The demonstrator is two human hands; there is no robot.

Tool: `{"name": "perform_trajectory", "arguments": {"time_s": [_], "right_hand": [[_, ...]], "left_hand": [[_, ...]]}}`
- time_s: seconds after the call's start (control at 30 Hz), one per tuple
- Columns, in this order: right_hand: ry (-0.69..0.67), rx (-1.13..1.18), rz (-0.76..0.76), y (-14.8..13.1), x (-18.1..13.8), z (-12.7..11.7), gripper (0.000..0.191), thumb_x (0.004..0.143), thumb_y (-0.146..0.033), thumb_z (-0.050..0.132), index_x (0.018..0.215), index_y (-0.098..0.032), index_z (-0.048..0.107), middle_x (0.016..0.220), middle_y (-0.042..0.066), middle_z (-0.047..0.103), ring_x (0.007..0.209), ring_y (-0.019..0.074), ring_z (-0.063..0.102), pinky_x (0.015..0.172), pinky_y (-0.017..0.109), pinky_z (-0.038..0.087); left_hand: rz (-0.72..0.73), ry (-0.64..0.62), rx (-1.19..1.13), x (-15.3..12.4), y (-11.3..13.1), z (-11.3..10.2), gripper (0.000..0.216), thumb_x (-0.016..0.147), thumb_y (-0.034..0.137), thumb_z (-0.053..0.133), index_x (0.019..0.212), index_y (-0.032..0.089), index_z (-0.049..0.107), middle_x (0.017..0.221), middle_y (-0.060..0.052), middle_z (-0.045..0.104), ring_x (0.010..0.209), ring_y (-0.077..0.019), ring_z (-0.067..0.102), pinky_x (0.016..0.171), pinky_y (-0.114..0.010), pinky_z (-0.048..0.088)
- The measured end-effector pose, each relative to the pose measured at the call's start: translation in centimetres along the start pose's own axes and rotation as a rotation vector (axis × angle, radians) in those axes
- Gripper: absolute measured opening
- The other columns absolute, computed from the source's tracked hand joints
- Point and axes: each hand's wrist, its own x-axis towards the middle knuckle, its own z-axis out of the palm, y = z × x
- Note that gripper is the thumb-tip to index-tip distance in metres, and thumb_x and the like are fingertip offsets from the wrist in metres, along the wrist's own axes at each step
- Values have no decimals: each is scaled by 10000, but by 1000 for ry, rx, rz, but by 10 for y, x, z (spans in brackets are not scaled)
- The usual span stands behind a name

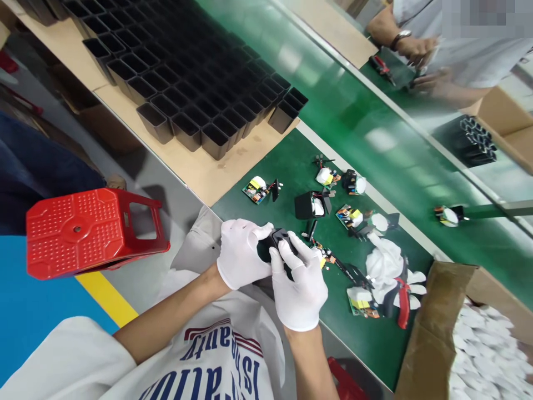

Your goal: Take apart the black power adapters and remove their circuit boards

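Both my hands wear white gloves and meet at the table's near edge. Between them is a small black plastic housing (278, 238), partly covered by fingers. My left hand (244, 254) grips its left side with the thumb on top. My right hand (297, 283) closes on the other side, its fingertips pressed to the upper face. Just beyond lies another black housing (306, 205) with a white-topped part at its opening. Circuit boards with yellow and white parts, such as one board (256, 190), lie around it on the green mat (283, 161).
Rows of open black cases (194, 130) stand on cardboard at the upper left. Red-handled pliers (403, 303) and white gloves (385, 264) lie to the right, beside a carton (435, 328) of white pieces. A green conveyor (353, 105) runs behind; a co-worker's hands (420, 61) are beyond. A red stool (77, 228) stands left.
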Motion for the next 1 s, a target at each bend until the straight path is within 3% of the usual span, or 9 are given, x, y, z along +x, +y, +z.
{"name": "perform_trajectory", "arguments": {"time_s": [0.13, 0.37, 0.5, 0.6, 0.7, 0.77, 0.9, 1.0], "right_hand": [[28, -19, -28, -1, 5, -2, 176, 969, -174, 776, 1130, -224, 728, 1187, 132, 799, 955, 233, 819, 810, 342, 676], [35, -119, 36, -17, 23, -33, 197, 945, -224, 815, 1126, -275, 756, 1245, 99, 795, 960, 242, 815, 789, 335, 660], [93, -102, 31, -12, 7, -8, 175, 975, -178, 764, 1139, -237, 740, 1140, 112, 822, 918, 238, 815, 853, 378, 670], [93, -64, 50, -8, -4, 10, 173, 971, -161, 766, 1132, -220, 745, 1158, 139, 815, 954, 249, 809, 949, 451, 652], [78, 5, 98, -7, -4, 11, 144, 968, -182, 768, 1103, -231, 770, 1188, 135, 805, 996, 253, 799, 976, 467, 636], [96, 117, 254, -7, -3, 6, 96, 969, -229, 765, 1064, -231, 779, 1172, 116, 806, 1034, 261, 793, 998, 468, 623], [46, 359, 853, -11, -3, -15, 264, 995, -422, 696, 1130, -200, 745, 1166, 130, 785, 1125, 304, 749, 1074, 522, 568], [-96, 492, 1002, -21, -6, -29, 528, 933, -448, 756, 1403, -230, 651, 1275, 122, 755, 1184, 305, 717, 1162, 545, 504]], "left_hand": [[12, 0, -12, 4, 3, -4, 358, 761, 319, 668, 1076, 170, 750, 792, -39, 780, 760, -253, 726, 748, -440, 449], [-2, 1, -66, 23, 23, -23, 362, 777, 354, 716, 1108, 215, 763, 825, -29, 795, 868, -260, 752, 841, -447, 447], [14, -97, -29, 15, 10, -11, 251, 802, 279, 672, 1003, 168, 773, 766, -56, 773, 803, -272, 747, 760, -446, 441], [14, -101, -33, 6, -1, -1, 296, 797, 263, 670, 1051, 146, 766, 801, -72, 784, 825, -283, 751, 755, -455, 456], [26, -106, -33, 4, -3, 0, 344, 794, 296, 685, 1104, 162, 749, 814, -64, 789, 851, -287, 754, 765, -455, 470], [41, -118, -44, 4, -3, -7, 401, 796, 371, 720, 1146, 176, 726, 875, -64, 803, 889, -291, 756, 806, -460, 485], [-23, -95, -212, 4, 1, -32, 630, 751, 568, 817, 1249, 228, 635, 1083, -64, 813, 994, -287, 747, 948, -478, 487], [-74, -34, -288, 0, 4, -47, 573, 799, 539, 804, 1259, 272, 592, 1072, -27, 819, 987, -270, 737, 968, -472, 471]]}}
